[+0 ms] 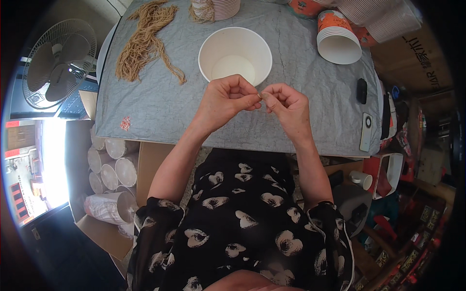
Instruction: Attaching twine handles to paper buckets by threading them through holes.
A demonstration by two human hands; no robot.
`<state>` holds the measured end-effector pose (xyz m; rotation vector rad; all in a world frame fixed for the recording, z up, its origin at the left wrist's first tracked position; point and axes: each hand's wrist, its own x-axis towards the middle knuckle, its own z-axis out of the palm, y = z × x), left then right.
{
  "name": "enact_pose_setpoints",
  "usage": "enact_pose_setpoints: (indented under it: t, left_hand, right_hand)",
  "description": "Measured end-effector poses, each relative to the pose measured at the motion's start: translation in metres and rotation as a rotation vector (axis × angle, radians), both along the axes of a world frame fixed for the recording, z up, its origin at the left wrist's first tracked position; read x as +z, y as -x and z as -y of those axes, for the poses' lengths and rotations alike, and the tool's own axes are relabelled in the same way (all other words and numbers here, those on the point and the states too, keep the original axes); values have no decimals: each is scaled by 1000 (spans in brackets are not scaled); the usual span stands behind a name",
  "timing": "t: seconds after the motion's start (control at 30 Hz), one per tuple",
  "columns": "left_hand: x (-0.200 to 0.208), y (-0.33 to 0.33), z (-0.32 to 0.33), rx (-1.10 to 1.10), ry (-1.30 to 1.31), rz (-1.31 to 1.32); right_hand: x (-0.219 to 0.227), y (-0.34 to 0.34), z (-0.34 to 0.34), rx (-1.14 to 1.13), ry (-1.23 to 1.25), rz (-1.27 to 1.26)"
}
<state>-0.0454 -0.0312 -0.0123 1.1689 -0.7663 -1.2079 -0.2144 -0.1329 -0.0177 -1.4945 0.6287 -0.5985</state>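
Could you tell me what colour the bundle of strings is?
Tan strings, head view.

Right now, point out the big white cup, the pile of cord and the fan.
Big white cup (219, 47), head view, left inner wall.
Pile of cord (143, 42), head view, middle of the bundle.
Fan (58, 63), head view, hub.
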Motion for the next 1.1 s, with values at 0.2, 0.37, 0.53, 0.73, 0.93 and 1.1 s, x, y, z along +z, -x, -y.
enact_pose_setpoints:
  t: [0.2,0.37,0.53,0.73,0.93,1.1]
  left_hand:
    - [7,-3,-2,-40,-31,43]
    - [19,-3,1,-121,-116,280]
    - [22,-5,3,-156,-115,382]
    - [14,-9,4,-177,-89,430]
    - [10,-8,4,-160,-91,396]
    - [11,-5,4,-124,-75,345]
  right_hand:
    - [0,-1,0,-28,-38,39]
    - [2,0,1,-38,-26,46]
    - [-5,4,4,-49,11,31]
    - [-11,4,7,-67,62,45]
    - [-14,6,10,-70,56,59]
    - [-13,5,9,-65,31,101]
